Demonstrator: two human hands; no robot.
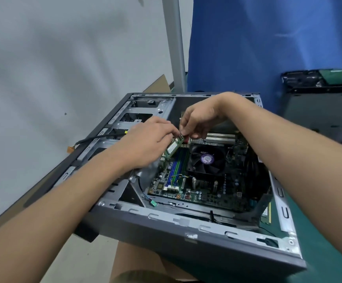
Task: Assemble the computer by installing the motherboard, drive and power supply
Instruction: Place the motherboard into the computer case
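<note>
Nearest us runs the grey near wall of the case (pixel 186 231), which lies with its open side up. Inside it sits the motherboard (pixel 207 193), flat on the case floor. Over its coloured slots (pixel 176 166) we hold a green memory stick (pixel 172 149), tilted and not yet seated. Our left hand (pixel 145 139) curls over it from the left, fingers pinching near its far end. Our right hand (pixel 200 117) comes down from above, thumb and fingertips nipping that same end.

We judge the stick light, thin and stiff, yet fragile (the contacts and chips want no touching). It is best held by its short ends and bare edges, then pressed straight down at both ends. The board likewise should be handled by its edges only.

Just right of the slots is the black fan (pixel 207 158). A second stick (pixel 267 215) lies by the case's right wall. A black cable (pixel 96 138) trails off to the left, and a green mat (pixel 319 242) lies at the right.
</note>
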